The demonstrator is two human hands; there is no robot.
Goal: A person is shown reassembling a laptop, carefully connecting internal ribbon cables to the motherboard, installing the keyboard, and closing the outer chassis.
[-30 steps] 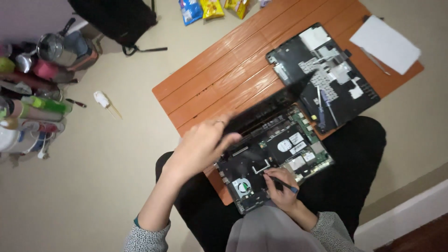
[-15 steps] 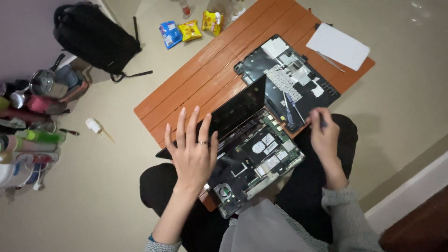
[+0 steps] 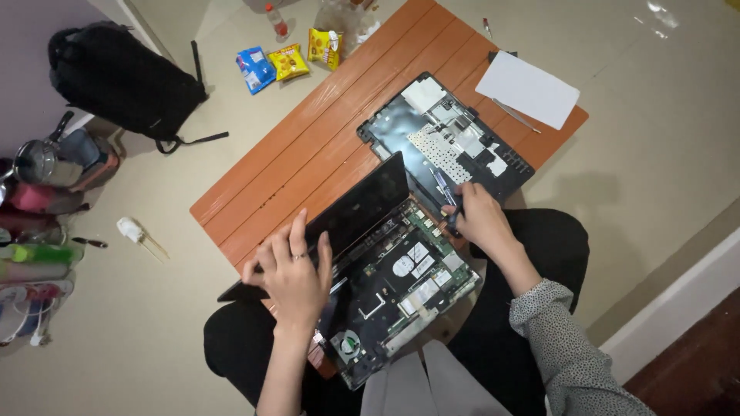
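Note:
An opened laptop (image 3: 401,285) lies on my lap and on the edge of a low orange wooden table (image 3: 324,146), its circuit board and fan exposed. Its dark screen lid (image 3: 347,212) leans toward the table. My left hand (image 3: 293,273) rests spread and flat on the lid's near left edge. My right hand (image 3: 478,216) is closed around a dark screwdriver (image 3: 447,192) at the laptop's far right corner. Just beyond lies the detached black laptop cover (image 3: 447,142), inner side up.
A white sheet of paper (image 3: 528,88) and a thin tool lie at the table's far right corner. Snack packets (image 3: 289,60) and a bottle sit on the floor beyond the table. A black backpack (image 3: 123,85) and cluttered kitchen items (image 3: 38,208) are at left.
My right hand has moved from the laptop's near side up to its far right corner with the screwdriver. My left hand shifted from the hinge area down to the lid's left edge.

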